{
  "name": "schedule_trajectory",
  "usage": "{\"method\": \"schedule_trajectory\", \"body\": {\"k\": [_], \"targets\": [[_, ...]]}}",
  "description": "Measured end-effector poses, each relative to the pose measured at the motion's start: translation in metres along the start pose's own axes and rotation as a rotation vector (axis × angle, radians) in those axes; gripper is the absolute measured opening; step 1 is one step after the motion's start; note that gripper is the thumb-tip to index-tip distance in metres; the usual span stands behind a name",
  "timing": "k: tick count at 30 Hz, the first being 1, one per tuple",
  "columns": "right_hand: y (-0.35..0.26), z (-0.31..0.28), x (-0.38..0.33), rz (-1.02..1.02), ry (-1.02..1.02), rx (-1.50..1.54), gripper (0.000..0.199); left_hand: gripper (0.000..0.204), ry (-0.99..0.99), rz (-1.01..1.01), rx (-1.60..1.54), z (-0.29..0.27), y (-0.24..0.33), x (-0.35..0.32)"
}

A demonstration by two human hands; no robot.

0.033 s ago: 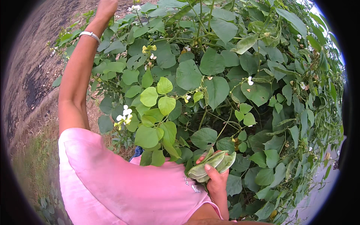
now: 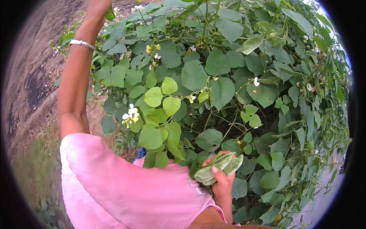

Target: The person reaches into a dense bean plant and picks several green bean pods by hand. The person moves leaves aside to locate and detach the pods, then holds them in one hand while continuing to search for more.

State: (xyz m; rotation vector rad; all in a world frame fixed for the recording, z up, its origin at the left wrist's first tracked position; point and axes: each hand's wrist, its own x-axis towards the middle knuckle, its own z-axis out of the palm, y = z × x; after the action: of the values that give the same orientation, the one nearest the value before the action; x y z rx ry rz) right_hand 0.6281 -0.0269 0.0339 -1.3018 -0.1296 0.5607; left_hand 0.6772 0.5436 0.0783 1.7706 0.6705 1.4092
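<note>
1. Clasping several flat green bean pods (image 2: 219,168) in the right hand (image 2: 224,187), pressing the thumb across their near face and curling fingers behind, beside the pink shirt (image 2: 126,175).
2. Holding the left hand (image 2: 99,4) up at the top edge, mostly cropped there; cannot tell whether spread or pinching; wearing a white wristband (image 2: 82,44) below it.
3. Facing a dense bean vine (image 2: 217,63), with white flowers (image 2: 131,115) beside its yellow-green leaves (image 2: 154,98) and another pod (image 2: 252,44) at upper right.
4. Showing brown soil (image 2: 28,57) beyond, far left.
</note>
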Motion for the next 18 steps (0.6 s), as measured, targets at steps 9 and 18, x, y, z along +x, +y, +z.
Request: {"method": "schedule_trajectory", "body": {"k": [9, 18], "targets": [[-0.015, -0.002, -0.003, -0.157, -0.211, 0.178, 0.051, 0.022, -0.992, -0.293, -1.016, -0.016, 0.232, -0.267], [-0.01, -0.008, -0.022, -0.138, 0.022, 0.173, 0.053, 0.016, -0.829, -0.048, -0.897, 0.059, 0.235, -0.393]]}}
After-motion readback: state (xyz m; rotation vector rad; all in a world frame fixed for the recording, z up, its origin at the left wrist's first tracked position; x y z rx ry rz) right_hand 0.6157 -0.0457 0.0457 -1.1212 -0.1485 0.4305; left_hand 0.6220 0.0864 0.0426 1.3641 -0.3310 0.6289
